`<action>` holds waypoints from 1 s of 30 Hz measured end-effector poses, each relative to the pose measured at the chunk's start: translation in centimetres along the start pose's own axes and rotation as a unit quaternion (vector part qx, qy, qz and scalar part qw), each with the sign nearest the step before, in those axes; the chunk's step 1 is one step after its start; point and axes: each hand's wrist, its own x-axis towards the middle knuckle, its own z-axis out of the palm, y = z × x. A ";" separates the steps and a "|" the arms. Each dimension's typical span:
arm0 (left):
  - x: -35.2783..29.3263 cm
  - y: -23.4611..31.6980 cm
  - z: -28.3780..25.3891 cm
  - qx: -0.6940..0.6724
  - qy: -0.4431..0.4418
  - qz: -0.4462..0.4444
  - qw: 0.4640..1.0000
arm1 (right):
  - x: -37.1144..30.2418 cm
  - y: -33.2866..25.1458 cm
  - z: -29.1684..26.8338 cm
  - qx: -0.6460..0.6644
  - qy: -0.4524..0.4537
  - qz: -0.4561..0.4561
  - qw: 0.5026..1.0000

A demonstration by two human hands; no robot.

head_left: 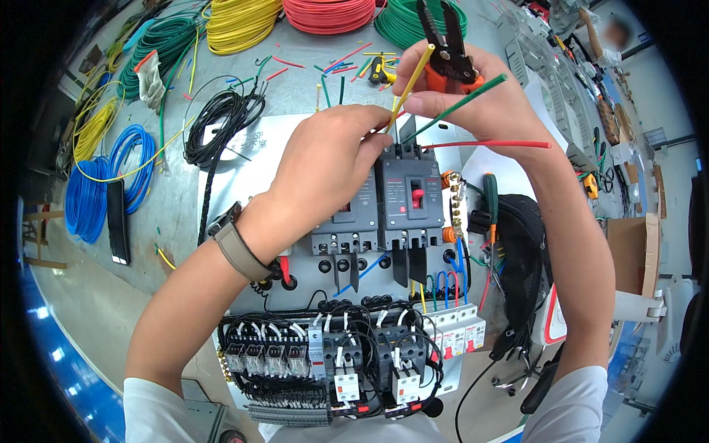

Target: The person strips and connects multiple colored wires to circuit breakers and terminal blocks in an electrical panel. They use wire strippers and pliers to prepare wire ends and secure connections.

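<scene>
Pinches a yellow wire (415, 77) near its lower end between thumb and fingers of the left hand (325, 151), just above the centre of the frame, at the top of a grey breaker (399, 215) with a red switch. Clasps a wire stripper (447, 55) with orange handles in the right hand (487, 107), upper centre of the frame, jaws toward the top edge. Rests the right thumb just beside the yellow wire, touching or not, impossible to tell. In front of the right hand and wrist, a green wire (465, 101) on a slant and a red wire (491, 145) nearly level, both leading back to the top of the same breaker. Left of it, a second breaker (353, 214), partly hidden by the left hand. Along the top edge, coils of yellow cable (240, 22), red cable (329, 13) and green cable (393, 26). At upper left, a bundle of black cord (225, 122); at far left, blue cable (87, 196) beside a phone (117, 221). Right of centre, a screwdriver (491, 196) near a black bag (526, 236). At lower centre, a wired panel with white switches (456, 334).
</scene>
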 end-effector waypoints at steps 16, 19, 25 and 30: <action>0.4 0.5 -0.9 -0.241 0.039 -0.141 0.959 | 1.6 -0.5 1.6 -0.050 0.033 -0.082 0.995; 0.6 0.1 -0.5 -0.272 0.078 -0.137 0.949 | 1.7 -1.2 2.0 -0.027 0.048 -0.087 0.995; 1.3 0.0 -1.2 -0.284 0.006 -0.193 0.939 | 2.1 -0.9 1.6 0.041 0.055 -0.040 0.997; 1.5 0.0 -0.1 -0.329 0.025 -0.190 0.925 | 2.2 -0.1 1.3 0.067 0.045 -0.047 0.996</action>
